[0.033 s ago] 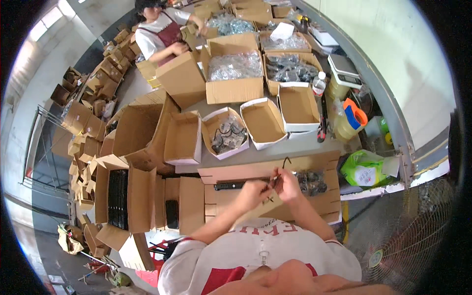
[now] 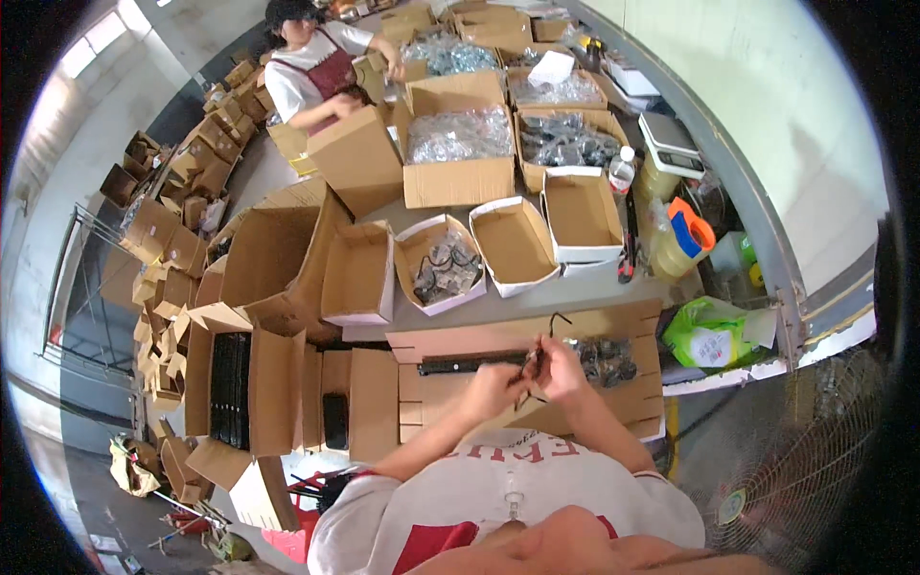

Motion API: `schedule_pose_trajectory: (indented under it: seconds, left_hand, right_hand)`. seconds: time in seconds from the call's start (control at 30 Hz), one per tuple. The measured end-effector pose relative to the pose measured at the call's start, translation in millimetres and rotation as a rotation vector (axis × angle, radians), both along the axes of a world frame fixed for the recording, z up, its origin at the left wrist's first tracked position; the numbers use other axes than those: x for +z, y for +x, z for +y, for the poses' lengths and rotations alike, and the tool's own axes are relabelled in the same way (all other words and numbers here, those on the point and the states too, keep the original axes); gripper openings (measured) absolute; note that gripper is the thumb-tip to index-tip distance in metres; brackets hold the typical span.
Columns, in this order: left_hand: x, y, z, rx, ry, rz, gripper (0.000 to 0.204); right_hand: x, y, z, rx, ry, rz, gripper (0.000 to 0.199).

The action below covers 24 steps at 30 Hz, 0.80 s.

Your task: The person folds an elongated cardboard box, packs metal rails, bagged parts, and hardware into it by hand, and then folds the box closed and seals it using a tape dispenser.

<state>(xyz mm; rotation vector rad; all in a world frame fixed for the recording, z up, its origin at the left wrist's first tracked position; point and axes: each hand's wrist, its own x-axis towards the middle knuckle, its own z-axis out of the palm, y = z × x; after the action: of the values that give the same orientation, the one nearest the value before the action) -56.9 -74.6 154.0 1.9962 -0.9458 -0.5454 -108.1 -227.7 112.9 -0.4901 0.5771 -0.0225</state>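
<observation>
Black wire hook (image 2: 548,331) pinched between left hand (image 2: 494,388) and right hand (image 2: 559,369).

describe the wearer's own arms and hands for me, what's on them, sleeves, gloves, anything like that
Both forearms are bare from the lower edge up to the hands. The left hand and right hand wear no gloves; I can make out no watch or rings at this size. Short white sleeves end near the elbows, part of a white shirt with red lettering.
</observation>
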Motion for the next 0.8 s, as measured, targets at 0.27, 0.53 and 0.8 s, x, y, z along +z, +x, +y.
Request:
schedule_pose_trajectory:
  seconds: [0.27, 0.53, 0.8]
  left_hand:
    - [-18, -9, 26, 0.369, -0.300, 0.818, 0.014]
    - [-28, -20, 9, 0.261, -0.258, 0.817, 0.021]
    - [-50, 39, 9, 0.083, 0.209, -0.083, 0.027]
  right_hand:
    - [-23, -44, 21, 0.400, -0.530, -0.085, 0.030]
    - [-16, -53, 38, 0.284, -0.145, -0.156, 0.036]
    - [-26, -57, 37, 0.378, -0.248, 0.077, 0.028]
